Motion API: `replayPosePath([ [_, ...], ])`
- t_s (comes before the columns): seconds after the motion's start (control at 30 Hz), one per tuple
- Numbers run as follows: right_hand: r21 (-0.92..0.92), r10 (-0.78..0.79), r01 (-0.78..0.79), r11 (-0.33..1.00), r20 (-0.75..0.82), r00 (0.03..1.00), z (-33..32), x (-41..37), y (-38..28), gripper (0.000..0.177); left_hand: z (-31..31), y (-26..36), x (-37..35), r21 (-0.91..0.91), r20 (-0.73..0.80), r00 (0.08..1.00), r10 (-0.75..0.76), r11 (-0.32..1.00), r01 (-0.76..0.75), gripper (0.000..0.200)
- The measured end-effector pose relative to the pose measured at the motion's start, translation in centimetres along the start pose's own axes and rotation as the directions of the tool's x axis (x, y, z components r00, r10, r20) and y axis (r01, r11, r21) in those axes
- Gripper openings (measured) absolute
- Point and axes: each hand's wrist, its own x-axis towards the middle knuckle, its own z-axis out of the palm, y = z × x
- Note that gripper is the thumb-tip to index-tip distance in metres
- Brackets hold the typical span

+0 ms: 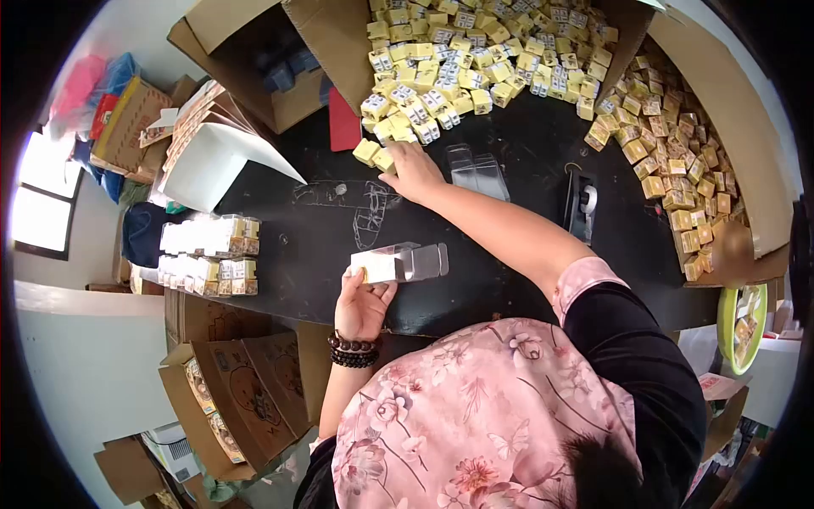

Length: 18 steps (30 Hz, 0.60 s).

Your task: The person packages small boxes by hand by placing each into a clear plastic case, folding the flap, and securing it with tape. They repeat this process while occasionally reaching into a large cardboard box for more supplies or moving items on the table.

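Observation:
My left hand (365,306) holds a clear plastic box (411,262) at the near edge of the black table (297,280). The box lies sideways with its open flap to the right, and something pale yellow and white fills its left end. Farther forward, my right hand (411,172) reaches to the front of a heap of small yellow boxes (462,64). Its fingers are closed round a small yellow box (384,159), with another one touching it on the left. Just right of that hand lies an empty clear plastic box (478,172).
Packed clear boxes (212,259) are stacked at the table's left. A black tape dispenser (581,204) stands right of my forearm. A cardboard box (729,110) with small orange-yellow boxes (678,161) is at the right. A red card (344,119) lies behind; white sheets (208,165) stand left.

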Motion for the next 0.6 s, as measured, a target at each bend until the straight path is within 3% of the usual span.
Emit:
replayPosePath([
  [0.07, -0.104, 0.059, -0.054, 0.993, 0.045, 0.997, 1.5, 1.2, -0.2, 0.060, 0.4, 0.6, -0.9, -0.007, -0.005, 0.998, 0.058, 0.998, -0.058, 0.032],
  [0.13, -0.114, 0.057, -0.053, 0.992, 0.027, 0.998, 2.7, 1.5, 0.3, 0.051, 0.4, 1.4, -1.3, -0.124, 0.000, 0.996, 0.085, 0.989, -0.085, 0.039],
  [0.17, -0.047, 0.037, -0.039, 0.998, -0.042, 0.998, 2.7, 1.0, 0.6, 0.047, -0.8, 1.7, -1.0, -0.146, 0.053, 0.996, 0.070, 0.987, -0.062, 0.042],
  [0.23, 0.250, 0.090, -0.082, 0.965, -0.018, 0.996, 0.5, -0.4, 0.1, 0.050, -1.5, 2.2, -0.5, -0.144, 0.059, 0.995, 0.082, 0.987, -0.073, 0.041],
  [0.27, 0.631, 0.172, -0.222, 0.743, 0.141, 0.975, -0.4, -1.1, 0.2, 0.050, -1.5, 2.3, -0.2, -0.140, 0.078, 0.994, 0.082, 0.988, -0.070, 0.040],
  [0.3, 0.851, 0.187, -0.306, 0.428, 0.248, 0.951, -1.7, -2.2, -0.1, 0.048, -1.3, 2.2, 0.0, -0.141, 0.081, 0.993, 0.081, 0.988, -0.069, 0.040],
  [0.33, 0.932, 0.162, -0.358, 0.048, 0.347, 0.924, -3.6, -3.5, -0.7, 0.045, -1.0, 2.0, 0.4, -0.047, 0.072, 0.990, 0.120, 0.992, -0.117, 0.041],
  [0.37, 0.898, 0.123, -0.402, -0.177, 0.425, 0.897, -6.2, -4.5, -1.7, 0.041, -0.6, 1.7, 0.7, 0.049, 0.069, 0.985, 0.156, 0.986, -0.159, 0.042],
  [0.43, 0.844, -0.033, -0.491, -0.217, 0.496, 0.868, -10.8, -6.8, -3.2, 0.043, 0.6, 1.3, 1.2, 0.188, 0.071, 0.985, 0.156, 0.968, -0.166, 0.049],
  [0.47, 0.859, -0.039, -0.501, -0.104, 0.500, 0.865, -12.1, -7.8, -3.6, 0.042, 1.1, 0.9, 1.3, 0.189, 0.082, 0.986, 0.144, 0.969, -0.157, 0.049],
  [0.53, 0.844, 0.014, -0.432, 0.317, 0.451, 0.892, -14.9, -8.9, -5.5, 0.041, 2.0, 0.0, 1.3, 0.442, 0.234, 0.960, 0.155, 0.862, -0.247, 0.055],
  [0.57, 0.804, 0.057, -0.403, 0.438, 0.423, 0.905, -15.3, -9.7, -5.5, 0.043, 2.9, -0.3, 1.1, 0.472, 0.234, 0.964, 0.127, 0.852, -0.227, 0.057],
  [0.6, 0.805, 0.066, -0.398, 0.441, 0.413, 0.908, -15.9, -10.4, -5.5, 0.043, 3.3, -0.5, 1.1, 0.474, 0.244, 0.963, 0.118, 0.852, -0.225, 0.057],
])
